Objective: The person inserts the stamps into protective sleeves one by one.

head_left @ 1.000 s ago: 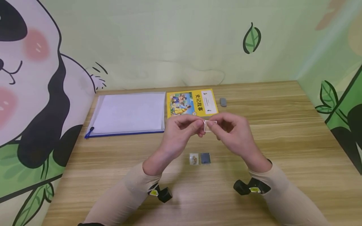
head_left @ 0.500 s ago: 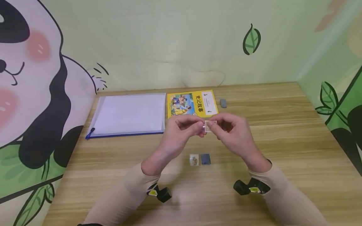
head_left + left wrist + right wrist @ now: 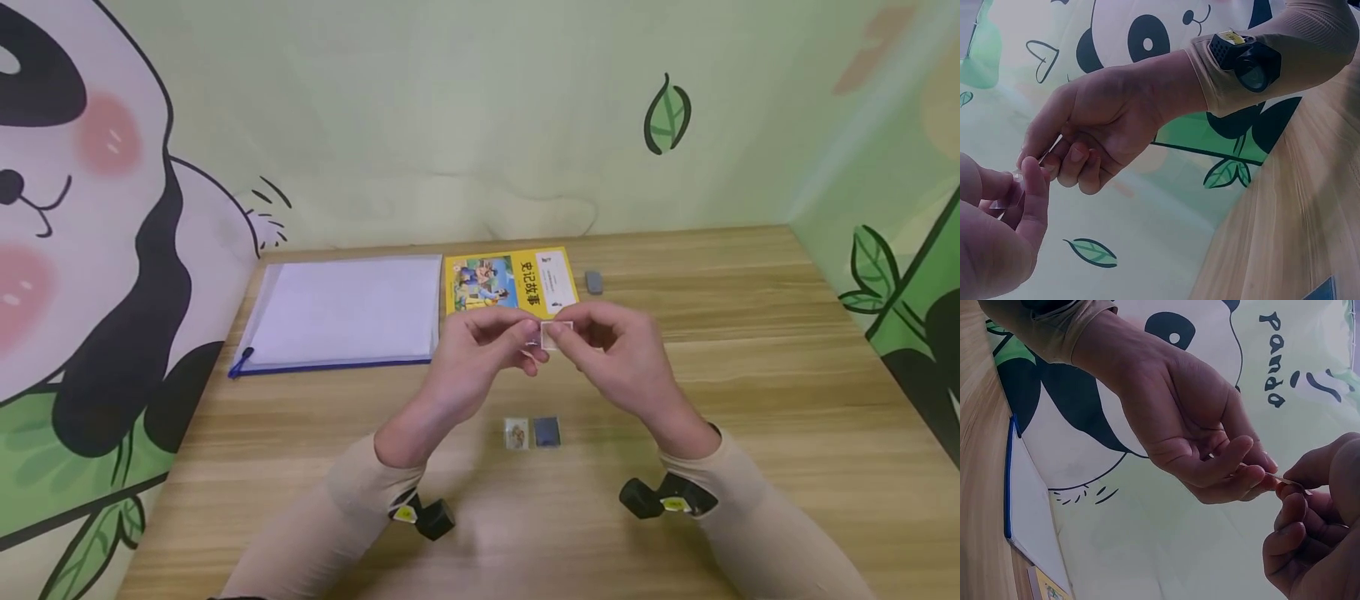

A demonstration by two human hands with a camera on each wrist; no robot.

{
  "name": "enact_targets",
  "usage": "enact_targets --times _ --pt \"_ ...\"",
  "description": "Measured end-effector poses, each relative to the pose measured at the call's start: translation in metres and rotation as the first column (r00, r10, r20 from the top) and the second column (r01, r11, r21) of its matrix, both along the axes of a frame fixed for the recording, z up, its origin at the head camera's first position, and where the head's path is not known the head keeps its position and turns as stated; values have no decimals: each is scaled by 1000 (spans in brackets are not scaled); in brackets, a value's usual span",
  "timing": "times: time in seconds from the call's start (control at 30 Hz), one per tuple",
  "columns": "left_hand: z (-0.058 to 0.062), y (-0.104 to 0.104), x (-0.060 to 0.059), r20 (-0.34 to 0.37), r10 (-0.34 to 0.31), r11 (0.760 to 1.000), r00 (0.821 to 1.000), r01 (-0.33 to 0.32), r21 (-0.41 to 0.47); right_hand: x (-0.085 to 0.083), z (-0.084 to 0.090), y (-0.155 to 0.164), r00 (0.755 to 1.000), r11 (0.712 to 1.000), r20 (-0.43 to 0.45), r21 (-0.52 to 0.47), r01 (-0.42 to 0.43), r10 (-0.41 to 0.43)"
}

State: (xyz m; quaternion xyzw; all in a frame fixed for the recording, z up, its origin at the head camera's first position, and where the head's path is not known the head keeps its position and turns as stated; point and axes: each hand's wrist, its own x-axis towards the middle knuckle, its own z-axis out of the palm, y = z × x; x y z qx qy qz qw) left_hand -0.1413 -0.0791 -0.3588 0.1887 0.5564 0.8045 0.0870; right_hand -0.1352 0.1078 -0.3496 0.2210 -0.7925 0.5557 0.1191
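Note:
Both hands meet above the table in the head view. My right hand (image 3: 626, 358) pinches a small clear square plate with a white rim (image 3: 557, 336), its thumb lying across the face. Just left of it, my left hand (image 3: 472, 358) pinches a small clear piece (image 3: 1009, 199) between thumb and fingers; whether it is part of the same plate I cannot tell. From the right wrist, the plate shows as a thin edge (image 3: 1289, 481) between the fingertips. Below the hands, a clear square with a small picture (image 3: 516, 434) lies on the table beside a dark blue square (image 3: 547, 432).
A clear zip folder of white paper (image 3: 345, 308) lies at the back left of the wooden table (image 3: 720, 333). Next to it is a yellow book (image 3: 510, 279), partly behind the hands. A small grey block (image 3: 594, 282) sits to its right. A painted wall (image 3: 375, 125) rises behind.
The head view has tilted up slightly, so the table things appear lower. Both hands keep their pinch almost unmoved; the left fingers shift a little below the clear piece.

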Motion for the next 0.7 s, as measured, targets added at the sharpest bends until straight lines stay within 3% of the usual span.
enact_targets --times 0.17,0.47,0.7 --pt "0 0 0 -8 9 1000 1000 -9 -4 -1 1 0 1000 1000 9 26 4 -4" --pt "2 -1 0 -2 6 1000 1000 -6 -16 -1 0 0 999 1000 -51 11 8 -8" --pt "1 -2 1 -18 38 998 999 -39 -44 -1 0 0 999 1000 -36 6 -20 20"
